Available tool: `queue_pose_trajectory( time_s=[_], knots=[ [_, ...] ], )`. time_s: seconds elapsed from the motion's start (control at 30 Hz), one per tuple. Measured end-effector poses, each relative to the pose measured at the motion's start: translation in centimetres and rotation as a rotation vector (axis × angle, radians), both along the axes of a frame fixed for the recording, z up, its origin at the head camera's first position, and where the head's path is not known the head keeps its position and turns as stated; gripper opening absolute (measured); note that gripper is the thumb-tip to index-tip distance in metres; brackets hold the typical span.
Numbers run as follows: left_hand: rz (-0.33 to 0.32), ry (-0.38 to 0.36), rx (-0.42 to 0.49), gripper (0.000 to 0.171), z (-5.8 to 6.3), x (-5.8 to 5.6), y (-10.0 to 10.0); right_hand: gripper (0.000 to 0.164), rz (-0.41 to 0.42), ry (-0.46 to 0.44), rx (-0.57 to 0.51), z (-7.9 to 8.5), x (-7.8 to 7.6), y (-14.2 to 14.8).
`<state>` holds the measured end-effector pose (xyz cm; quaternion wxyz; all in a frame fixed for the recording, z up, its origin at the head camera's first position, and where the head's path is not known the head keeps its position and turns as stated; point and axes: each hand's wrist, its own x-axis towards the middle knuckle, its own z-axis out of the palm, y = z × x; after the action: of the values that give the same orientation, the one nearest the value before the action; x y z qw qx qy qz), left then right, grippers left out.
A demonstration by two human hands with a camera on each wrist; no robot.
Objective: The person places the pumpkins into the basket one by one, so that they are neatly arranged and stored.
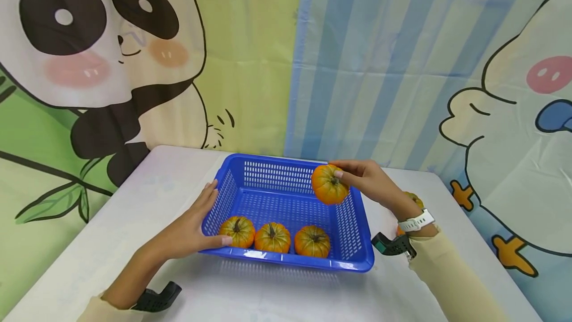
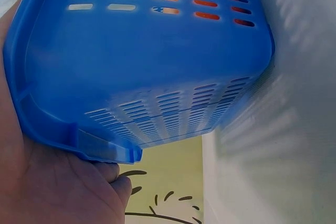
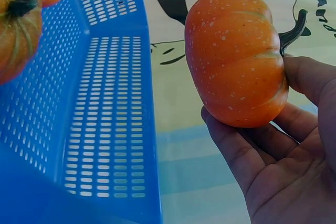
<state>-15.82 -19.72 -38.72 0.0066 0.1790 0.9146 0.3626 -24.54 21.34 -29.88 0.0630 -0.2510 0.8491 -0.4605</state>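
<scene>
Right of center in the head frame, the right hand (image 1: pixel 373 180) has its grip closed around a pumpkin (image 1: pixel 329 188), spread only as wide as the fruit, thumb beside the stem (image 3: pixel 296 27), fingers bent along the other side. This pumpkin hangs above the far right part of a basket (image 1: pixel 286 198); the right wrist frame shows it upper right of center, apart from the rim. Lower left in the head frame, the left hand (image 1: pixel 189 227) holds the basket's near left corner, thumb over the near rim, fingers along the left rim. At bottom center, a left pumpkin (image 1: pixel 237 232) and a middle pumpkin (image 1: pixel 272 238) sit close together inside the basket's near side, with a right pumpkin (image 1: pixel 312 242) slightly apart. Around the right wrist is a white band (image 1: pixel 416 221); past it, at the frame's right, a rear pumpkin (image 1: pixel 414 199) shows partly. Everything stands on a white tabletop (image 1: pixel 178 173) before a printed backdrop (image 1: pixel 250 53), panda (image 1: pixel 62 14) at upper left.
</scene>
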Motion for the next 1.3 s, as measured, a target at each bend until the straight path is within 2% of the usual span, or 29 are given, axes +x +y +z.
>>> queue_pose_trajectory(
  time_s=[0.17, 0.57, 0.9, 1.3],
  knots=[
    [-0.005, 0.005, 0.005, 0.114, 0.0, 0.0, -0.1, 0.044, 0.006, -0.009, 0.003, 0.2, -0.7, -0.6],
    [0.003, -0.003, 0.001, 0.114, 0.0, 0.0, 0.1, 0.042, 0.087, -0.021, 0.012, 0.0, -1.6, -3.2],
    [-0.008, 0.014, -0.001, 0.114, 0.0, 0.0, -0.1, 0.042, 0.134, -0.040, 0.060, -0.4, -2.5, -5.0],
    [-0.003, 0.009, 0.000, 0.114, -0.1, -0.1, -0.1, 0.037, 0.193, -0.067, 0.061, -1.2, -3.5, -7.5]
  ],
)
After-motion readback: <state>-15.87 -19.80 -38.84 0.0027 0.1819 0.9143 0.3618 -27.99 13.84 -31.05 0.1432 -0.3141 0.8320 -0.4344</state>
